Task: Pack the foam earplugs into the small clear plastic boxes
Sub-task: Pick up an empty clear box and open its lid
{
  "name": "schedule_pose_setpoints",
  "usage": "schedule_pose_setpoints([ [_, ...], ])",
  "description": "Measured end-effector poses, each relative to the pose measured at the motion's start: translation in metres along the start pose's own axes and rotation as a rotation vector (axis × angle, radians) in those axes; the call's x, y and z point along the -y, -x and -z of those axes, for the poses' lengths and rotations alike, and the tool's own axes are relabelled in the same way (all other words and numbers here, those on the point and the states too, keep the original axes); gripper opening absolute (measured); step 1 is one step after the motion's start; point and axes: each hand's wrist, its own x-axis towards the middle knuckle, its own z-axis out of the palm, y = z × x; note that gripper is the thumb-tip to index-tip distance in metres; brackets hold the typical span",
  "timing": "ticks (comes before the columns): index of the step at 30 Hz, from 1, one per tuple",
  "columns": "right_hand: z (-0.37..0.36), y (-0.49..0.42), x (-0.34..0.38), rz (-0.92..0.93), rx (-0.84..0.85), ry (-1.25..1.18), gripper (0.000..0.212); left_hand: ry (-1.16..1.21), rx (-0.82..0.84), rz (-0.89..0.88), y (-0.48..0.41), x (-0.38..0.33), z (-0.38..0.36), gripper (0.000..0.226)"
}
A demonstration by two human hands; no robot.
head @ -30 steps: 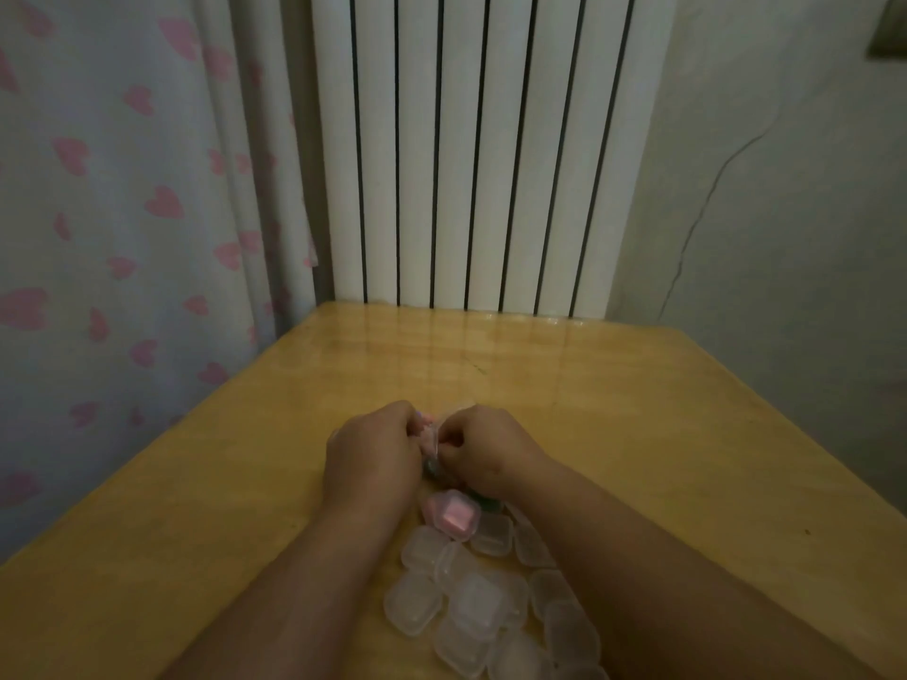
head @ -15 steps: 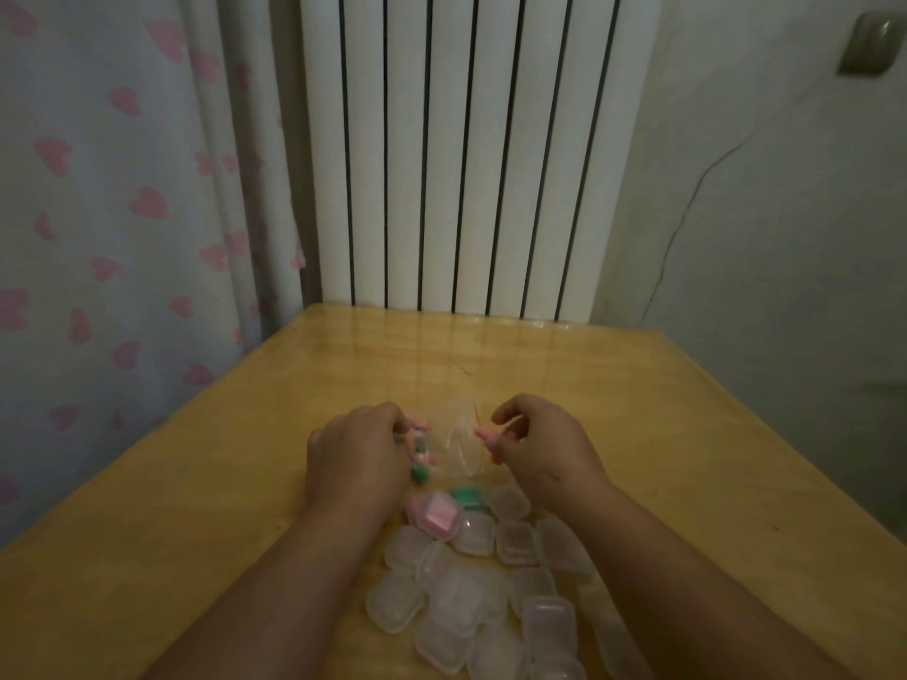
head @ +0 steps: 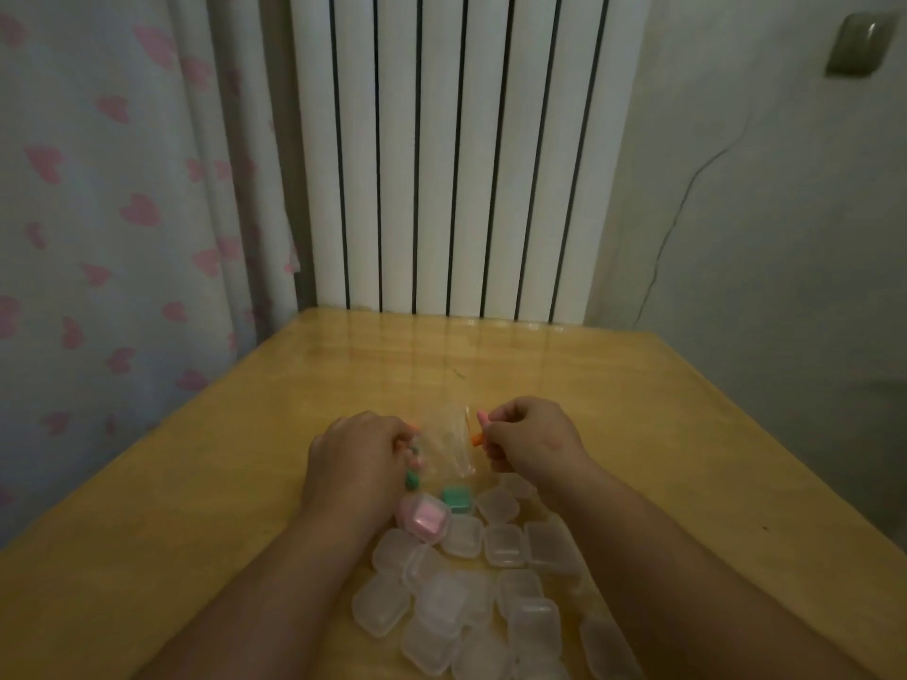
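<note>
Earplugs (head: 475,439) are pinched in curled fingers of left hand (head: 353,458) and right hand (head: 530,444). Near fingers, pink-filled box (head: 424,516) and green-filled box (head: 457,498) are judged packed. Many empty clear boxes (head: 503,544) are yet unfilled.

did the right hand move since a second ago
Yes. The right hand has drawn rightward, away from the left hand, judged against the pink-filled box.

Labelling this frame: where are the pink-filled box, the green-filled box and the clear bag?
pink-filled box (head: 425,516): head view, centre of its lid.
green-filled box (head: 457,498): head view, its visible top.
clear bag (head: 449,441): head view, its crinkled middle.
</note>
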Motion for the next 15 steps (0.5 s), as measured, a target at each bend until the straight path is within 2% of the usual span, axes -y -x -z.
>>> schedule_pose_setpoints([
  [3, -0.010, -0.006, 0.003, -0.083, 0.004, -0.063, 0.029, -0.005, -0.011, -0.001, -0.001, 0.000, 0.000, 0.018],
  [6, -0.016, -0.012, 0.011, -0.125, 0.046, 0.038, 0.037, -0.006, -0.005, -0.003, -0.001, 0.001, -0.001, 0.018],
  [15, -0.023, -0.021, 0.011, -0.029, 0.029, 0.320, 0.016, -0.009, -0.001, -0.001, -0.001, 0.001, 0.000, 0.017],
])
